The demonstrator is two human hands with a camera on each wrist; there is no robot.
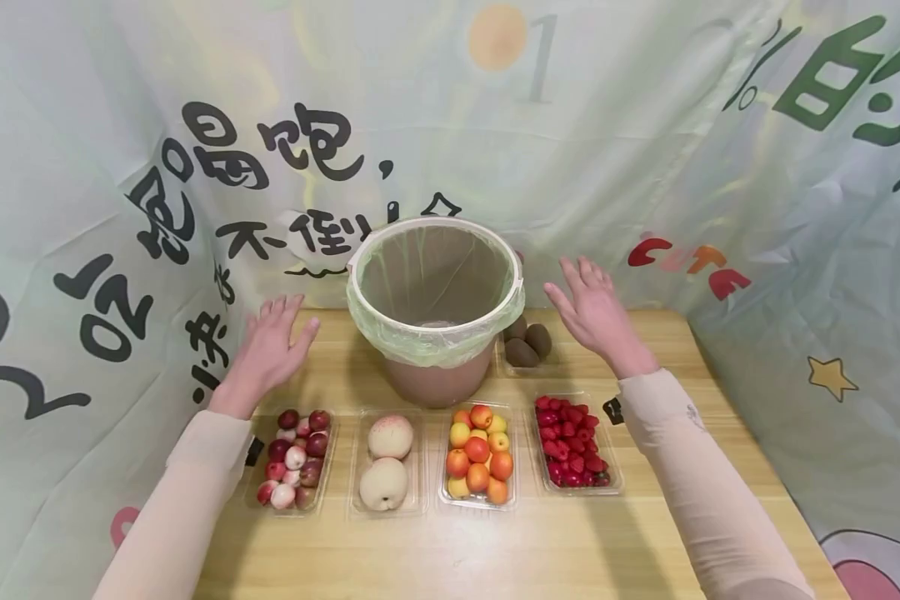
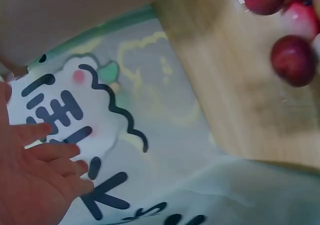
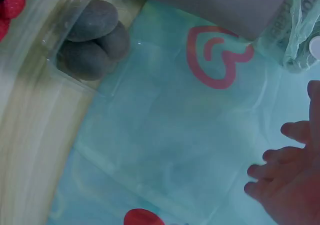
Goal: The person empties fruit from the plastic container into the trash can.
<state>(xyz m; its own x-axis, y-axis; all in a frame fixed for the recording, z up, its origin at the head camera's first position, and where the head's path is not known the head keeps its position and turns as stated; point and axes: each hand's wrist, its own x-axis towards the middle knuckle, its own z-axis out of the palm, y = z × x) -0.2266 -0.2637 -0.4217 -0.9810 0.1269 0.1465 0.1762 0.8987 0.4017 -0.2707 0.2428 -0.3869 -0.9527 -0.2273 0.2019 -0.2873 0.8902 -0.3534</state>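
We are facing a printed cloth backdrop (image 1: 615, 150) that is surrounding a wooden table (image 1: 465, 558), where a bin (image 1: 438, 379) is standing toward the back, between the two hands, with a thin green bag (image 1: 435, 346) lining it and folding over its rim. Our left hand (image 1: 270, 346) and right hand (image 1: 596, 312) are hovering on either side, apart from the bin, fingers extending loosely and thumbs spreading away. Clear trays (image 1: 417, 462) are sitting before the bin (one is resting behind, near its right side). Among the fruit, we are seeing two pale round fruits (image 1: 384, 483), dark egg-shaped fruits (image 1: 522, 353) in that rear tray, orange and yellow fruits (image 1: 477, 451), purplish-red fruits (image 1: 278, 451) lying leftmost, and red berries (image 1: 567, 437) lying rightmost in the front row.
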